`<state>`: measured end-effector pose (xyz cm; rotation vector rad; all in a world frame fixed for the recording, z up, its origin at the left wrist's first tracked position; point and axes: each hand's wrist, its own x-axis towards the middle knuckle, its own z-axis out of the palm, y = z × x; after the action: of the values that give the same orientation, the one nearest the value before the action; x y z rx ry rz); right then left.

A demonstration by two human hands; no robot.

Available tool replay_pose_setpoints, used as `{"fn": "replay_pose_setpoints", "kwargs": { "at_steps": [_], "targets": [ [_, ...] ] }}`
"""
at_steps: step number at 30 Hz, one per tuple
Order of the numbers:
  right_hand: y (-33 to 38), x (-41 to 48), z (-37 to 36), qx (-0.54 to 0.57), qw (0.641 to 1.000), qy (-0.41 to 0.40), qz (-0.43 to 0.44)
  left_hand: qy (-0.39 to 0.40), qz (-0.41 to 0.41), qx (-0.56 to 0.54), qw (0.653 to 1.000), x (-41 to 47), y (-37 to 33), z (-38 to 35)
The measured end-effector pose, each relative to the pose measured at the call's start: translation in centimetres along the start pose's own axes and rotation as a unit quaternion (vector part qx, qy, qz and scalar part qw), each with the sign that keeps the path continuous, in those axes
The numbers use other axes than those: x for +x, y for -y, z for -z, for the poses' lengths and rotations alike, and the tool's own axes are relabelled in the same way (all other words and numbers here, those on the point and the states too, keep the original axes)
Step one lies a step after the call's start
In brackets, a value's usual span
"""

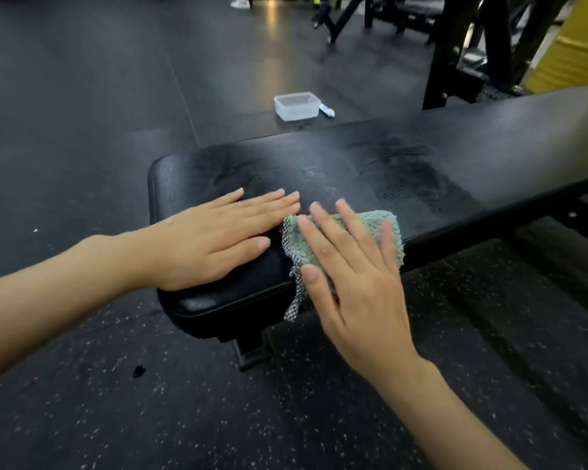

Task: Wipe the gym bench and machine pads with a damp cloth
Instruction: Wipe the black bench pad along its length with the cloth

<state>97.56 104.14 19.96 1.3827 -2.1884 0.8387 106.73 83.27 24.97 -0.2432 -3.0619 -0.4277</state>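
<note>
Right hand [350, 266] flat, fingers spread, pressing green cloth [392, 228] onto bench [421, 157] near its front edge; one cloth corner hangs over side. Left hand [211, 239] flat, fingers straight and together, resting on pad end just beside cloth, likely bracing. Step in hand: wiping bench top (wet streaks show mid-pad, far stretch looks drier). Next move calls for steady flat pressure and sweeps along pad toward far end. Tub [296, 106] on floor beyond bench.
</note>
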Motion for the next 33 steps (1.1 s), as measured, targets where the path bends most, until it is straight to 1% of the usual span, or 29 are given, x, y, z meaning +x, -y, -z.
{"fn": "replay_pose_setpoints", "kwargs": {
  "at_steps": [2, 5, 8, 11, 14, 17, 21, 24, 27, 29, 31, 33],
  "targets": [
    [-0.3, -0.6, -0.6, -0.015, 0.999, -0.035, -0.007, -0.004, 0.011, 0.004, 1.0, -1.6, -0.5, -0.2],
    [0.1, -1.1, -2.1, -0.008, 0.996, -0.09, -0.02, -0.022, 0.014, 0.025, 0.999, -3.4, -1.5, -0.6],
    [0.7, -1.6, -3.3, 0.024, 0.99, -0.139, -0.029, -0.035, 0.007, 0.049, 0.998, -4.2, -2.1, -0.7],
    [1.2, -2.7, -4.7, 0.063, 0.983, -0.169, -0.029, -0.043, -0.008, 0.062, 0.997, -4.6, -2.3, -0.7],
    [1.7, -3.7, -6.1, 0.1, 0.977, -0.187, -0.029, -0.053, -0.019, 0.069, 0.996, -5.2, -2.4, -0.8],
    [2.3, -4.6, -7.6, 0.133, 0.971, -0.199, -0.022, -0.082, -0.005, 0.086, 0.993, -5.7, -2.6, -1.3],
    [3.7, -5.9, -9.2, 0.164, 0.968, -0.188, 0.003, -0.168, 0.033, 0.165, 0.971, -6.4, -3.3, -2.6],
    [4.3, -6.3, -9.7, 0.152, 0.972, -0.178, 0.017, -0.218, 0.065, 0.213, 0.95, -7.1, -4.2, -3.8],
    [2.4, -5.5, -9.0, 0.08, 0.977, -0.193, 0.035, -0.218, 0.073, 0.262, 0.937, -8.0, -5.2, -5.0],
    [-0.1, -4.3, -8.0, 0.049, 0.976, -0.21, 0.012, -0.207, 0.062, 0.284, 0.934, -8.6, -5.5, -5.7],
    [-2.0, -3.2, -7.3, 0.059, 0.97, -0.234, -0.028, -0.2, 0.054, 0.292, 0.934, -8.9, -5.6, -6.2],
    [-2.0, -2.6, -7.4, 0.092, 0.96, -0.26, -0.048, -0.198, 0.053, 0.291, 0.935, -9.0, -5.7, -6.4]
  ]
}}
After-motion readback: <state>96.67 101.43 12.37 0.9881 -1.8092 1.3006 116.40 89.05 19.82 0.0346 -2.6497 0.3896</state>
